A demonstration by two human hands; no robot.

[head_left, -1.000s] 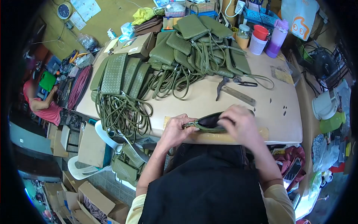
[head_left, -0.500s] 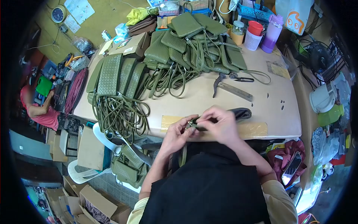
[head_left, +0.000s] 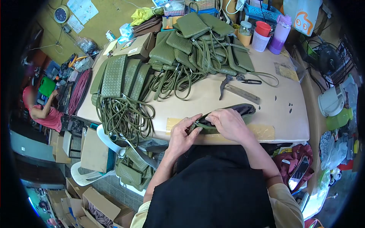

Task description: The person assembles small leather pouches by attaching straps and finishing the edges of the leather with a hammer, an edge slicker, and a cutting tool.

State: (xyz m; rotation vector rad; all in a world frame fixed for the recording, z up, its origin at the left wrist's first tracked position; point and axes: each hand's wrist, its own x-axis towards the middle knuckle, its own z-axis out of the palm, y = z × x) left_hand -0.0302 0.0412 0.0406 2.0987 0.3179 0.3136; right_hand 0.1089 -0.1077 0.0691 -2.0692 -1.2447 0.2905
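Note:
A green zip pouch (head_left: pixel 249 110) lies at the table's front edge, its mouth open and the dark lining showing. My left hand (head_left: pixel 183 136) is closed on the pouch's left end, thumb in front and fingers behind, beside a small metal fitting. My right hand (head_left: pixel 230 123) is closed over the middle of the mouth, fingertips curled at the rim; exactly what they pinch is partly hidden. Beyond the hands lie a hammer (head_left: pixel 240 94) with a wooden handle and dark pliers (head_left: pixel 251 81).
Green woven pouches with cord straps (head_left: pixel 123 114) hang over the left table edge. More green pouches (head_left: pixel 190 41) are piled at the back. A purple bottle (head_left: pixel 280 34) and a red-topped cup (head_left: pixel 261 36) stand back right. Another person (head_left: pixel 45 110) sits far left.
My right hand has come down onto the pouch's rim from a raised pinch near the left hand. The pouch's mouth now shows wider open. My left hand stays at the same end.

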